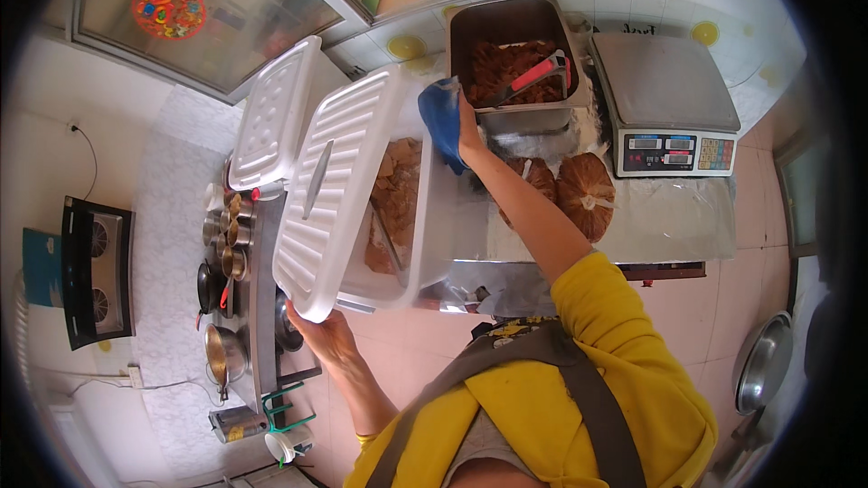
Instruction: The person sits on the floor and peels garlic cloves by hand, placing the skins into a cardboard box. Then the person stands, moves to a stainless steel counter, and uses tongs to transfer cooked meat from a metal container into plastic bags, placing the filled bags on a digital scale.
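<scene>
My left hand (327,336) grips the near edge of a white ribbed lid (336,185) and holds it tilted up over a white box (425,244). Inside the box lie light brown flat pieces of food (396,199) and a metal utensil. My right hand (468,131) reaches forward past the box and holds a blue cloth (442,122) against the box's far corner, just in front of a steel tray (506,27).
The steel tray holds dark reddish meat and red-handled tongs (533,77). A digital scale (669,108) stands right of it. Two round brown loaves (586,194) lie on foil. A second white lidded box (274,113), small metal cups and pots sit left. A steel bowl (762,363) rests lower right.
</scene>
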`<state>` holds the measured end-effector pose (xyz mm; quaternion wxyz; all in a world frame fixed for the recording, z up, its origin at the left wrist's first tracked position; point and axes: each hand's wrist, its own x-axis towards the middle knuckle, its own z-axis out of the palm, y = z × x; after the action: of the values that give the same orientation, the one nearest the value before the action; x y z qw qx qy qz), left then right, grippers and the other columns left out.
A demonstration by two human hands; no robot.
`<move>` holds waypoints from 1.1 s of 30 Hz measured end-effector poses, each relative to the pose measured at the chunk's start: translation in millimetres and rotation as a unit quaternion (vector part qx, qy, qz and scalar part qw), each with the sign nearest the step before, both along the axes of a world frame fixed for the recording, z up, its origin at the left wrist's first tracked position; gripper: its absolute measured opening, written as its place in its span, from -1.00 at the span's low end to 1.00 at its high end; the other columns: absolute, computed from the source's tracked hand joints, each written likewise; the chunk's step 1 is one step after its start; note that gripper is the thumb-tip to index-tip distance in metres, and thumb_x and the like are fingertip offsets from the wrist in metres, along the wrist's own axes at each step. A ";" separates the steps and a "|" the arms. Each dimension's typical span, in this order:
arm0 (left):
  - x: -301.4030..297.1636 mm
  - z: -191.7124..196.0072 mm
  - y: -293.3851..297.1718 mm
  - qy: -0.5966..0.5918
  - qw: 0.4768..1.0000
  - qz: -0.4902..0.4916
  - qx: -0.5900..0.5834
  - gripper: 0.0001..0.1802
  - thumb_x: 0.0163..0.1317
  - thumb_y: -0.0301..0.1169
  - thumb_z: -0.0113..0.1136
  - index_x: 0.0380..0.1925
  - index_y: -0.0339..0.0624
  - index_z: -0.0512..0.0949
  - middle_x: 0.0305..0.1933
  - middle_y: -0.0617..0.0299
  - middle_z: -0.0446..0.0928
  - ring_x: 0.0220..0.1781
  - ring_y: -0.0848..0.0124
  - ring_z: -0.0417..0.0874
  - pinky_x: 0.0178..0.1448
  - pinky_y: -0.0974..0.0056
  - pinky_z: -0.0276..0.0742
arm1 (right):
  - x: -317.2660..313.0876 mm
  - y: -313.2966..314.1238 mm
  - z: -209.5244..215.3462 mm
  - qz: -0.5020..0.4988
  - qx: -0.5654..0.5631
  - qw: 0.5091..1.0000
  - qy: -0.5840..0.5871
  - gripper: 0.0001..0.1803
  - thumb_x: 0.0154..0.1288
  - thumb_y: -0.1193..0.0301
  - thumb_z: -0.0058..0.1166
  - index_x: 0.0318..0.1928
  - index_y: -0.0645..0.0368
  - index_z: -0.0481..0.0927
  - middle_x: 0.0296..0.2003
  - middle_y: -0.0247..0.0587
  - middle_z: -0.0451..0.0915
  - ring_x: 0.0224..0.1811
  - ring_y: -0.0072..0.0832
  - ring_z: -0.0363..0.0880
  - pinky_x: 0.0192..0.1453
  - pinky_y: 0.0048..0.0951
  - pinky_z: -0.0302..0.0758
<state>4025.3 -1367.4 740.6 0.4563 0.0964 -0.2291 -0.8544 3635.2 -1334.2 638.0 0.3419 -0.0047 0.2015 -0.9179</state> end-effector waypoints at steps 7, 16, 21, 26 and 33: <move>-53.0 -22.5 31.5 -0.152 0.981 0.116 -0.030 -0.50 0.37 -0.14 -0.05 0.21 -0.19 0.32 0.14 0.19 0.51 0.13 0.33 0.54 0.16 0.25 0.54 | 25.9 11.1 21.0 -0.241 0.305 0.831 0.397 -0.72 0.31 0.34 -0.05 -0.15 0.32 0.53 -0.27 0.16 0.58 -0.21 0.03 0.57 -0.09 -0.15 0.47; -67.6 -24.5 30.3 -0.150 0.981 0.115 -0.034 -0.36 0.37 -0.10 -0.03 0.33 -0.19 0.15 0.30 0.11 0.32 0.29 0.19 0.38 0.35 0.05 0.35 | 124.7 75.4 -6.7 -0.063 0.429 0.787 0.440 -0.77 0.19 0.38 0.09 -0.20 0.25 0.59 -0.26 0.15 0.60 -0.17 0.04 0.58 -0.08 -0.16 0.48; -63.6 -27.6 25.7 -0.119 0.982 0.142 -0.034 -0.32 0.34 -0.08 0.00 0.33 -0.21 0.13 0.30 0.07 0.33 0.29 0.16 0.38 0.33 0.03 0.39 | 71.0 52.7 -1.1 -0.100 0.335 0.853 0.388 -0.57 0.25 0.30 0.12 0.11 0.16 0.46 -0.06 0.09 0.58 0.05 -0.12 0.54 0.16 -0.31 0.40; -58.4 -31.1 21.0 -0.098 0.985 0.137 -0.027 -0.30 0.32 -0.07 0.02 0.34 -0.22 0.13 0.31 0.07 0.32 0.30 0.16 0.37 0.35 0.03 0.38 | 23.1 26.4 12.9 -0.066 0.166 0.911 0.371 -0.31 0.28 0.32 0.18 0.36 0.04 0.18 0.20 -0.17 0.39 0.18 -0.37 0.41 0.25 -0.38 0.35; -62.1 -27.3 26.1 -0.107 0.979 0.172 -0.017 -0.29 0.31 -0.07 0.02 0.34 -0.21 0.13 0.31 0.09 0.31 0.31 0.17 0.37 0.36 0.05 0.36 | 43.1 39.0 15.6 -0.067 0.182 0.872 0.449 -0.22 0.23 0.45 0.22 0.37 -0.03 0.07 0.16 -0.24 0.35 0.14 -0.47 0.39 0.17 -0.46 0.44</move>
<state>3963.2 -1341.3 713.3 0.5712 0.2176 -0.2707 -0.7437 3678.3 -1295.2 653.7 0.1468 -0.3405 0.4971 -0.7845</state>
